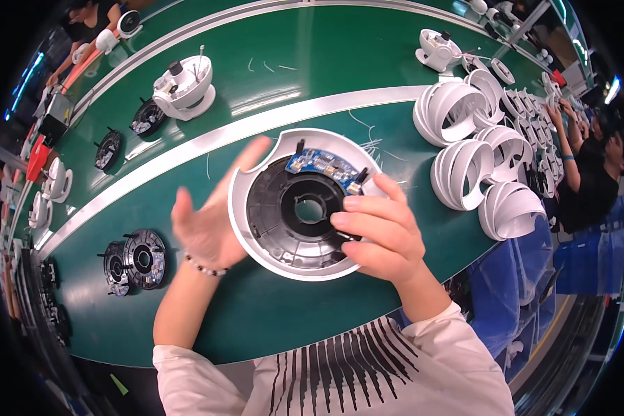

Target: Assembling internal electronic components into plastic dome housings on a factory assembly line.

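Observation:
Above the bench I hold a white round plastic housing [241, 232] tilted toward me. Inside it sits a black plastic disc [265, 208] with a central hole and a curved blue circuit board [324, 168]. My right hand [388, 232] grips the housing's right side, its fingertips reaching over the rim onto the disc. My left hand [218, 215] is at the left rim with fingers spread and thumb held away; part of it is hidden behind the housing. I cannot tell whether it touches the rim. A beaded bracelet [204, 267] circles the left wrist.
Two black discs with boards [144, 258] lie left on the green bench [208, 312]. White ring housings [457, 173] are stacked at right, above blue bins [499, 270]. Across the white rail stands a white assembly [186, 87]. Thin white strips [371, 145] lie behind. Other people work at both sides.

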Motion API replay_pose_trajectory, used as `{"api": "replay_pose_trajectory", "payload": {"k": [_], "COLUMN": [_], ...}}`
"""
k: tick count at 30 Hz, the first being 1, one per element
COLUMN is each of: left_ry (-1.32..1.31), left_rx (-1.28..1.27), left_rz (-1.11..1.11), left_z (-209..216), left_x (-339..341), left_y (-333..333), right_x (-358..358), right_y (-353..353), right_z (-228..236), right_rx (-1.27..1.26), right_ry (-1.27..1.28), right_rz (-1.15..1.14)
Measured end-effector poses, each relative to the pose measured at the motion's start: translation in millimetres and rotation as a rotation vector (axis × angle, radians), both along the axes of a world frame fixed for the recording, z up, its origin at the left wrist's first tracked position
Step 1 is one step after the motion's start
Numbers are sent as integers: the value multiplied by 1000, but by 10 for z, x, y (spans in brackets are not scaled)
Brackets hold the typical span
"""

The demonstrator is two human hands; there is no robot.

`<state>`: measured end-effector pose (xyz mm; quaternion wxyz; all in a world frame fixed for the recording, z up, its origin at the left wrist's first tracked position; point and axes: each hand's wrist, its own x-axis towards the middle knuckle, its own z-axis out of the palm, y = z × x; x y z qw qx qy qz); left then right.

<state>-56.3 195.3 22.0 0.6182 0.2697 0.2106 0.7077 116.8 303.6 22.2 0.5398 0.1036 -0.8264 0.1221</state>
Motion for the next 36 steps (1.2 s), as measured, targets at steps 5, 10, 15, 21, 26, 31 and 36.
{"api": "replay_pose_trajectory", "payload": {"k": [5,10,15,21,26,31,36], "left_ry": [-458,-319,-337,-433,-367,-365,-339], "left_rx": [78,-141,-162,-138,-202,-194,-160], "left_rz": [-176,-34,-102,-168,-208,-246,-119], "left_z": [-224,-178,-272,-350,-325,-291,-244], "left_x": [41,61,105,72,66,6,1], "left_y": [3,-44,-73,-74,-88,-138,-199], "right_x": [-153,-136,-194,-241,-230,-292,-372], "right_y": [-140,-252,-346,-313,-223,-227,-272], "right_z": [-90,96,116,118,188,271,40], "right_rx": [10,-293,-318,-336,-343,-304,-377], "right_ry": [-162,-465,-714,-647,-751,-820,-658], "right_rz": [-4,-76,-122,-35,39,72,62]}}
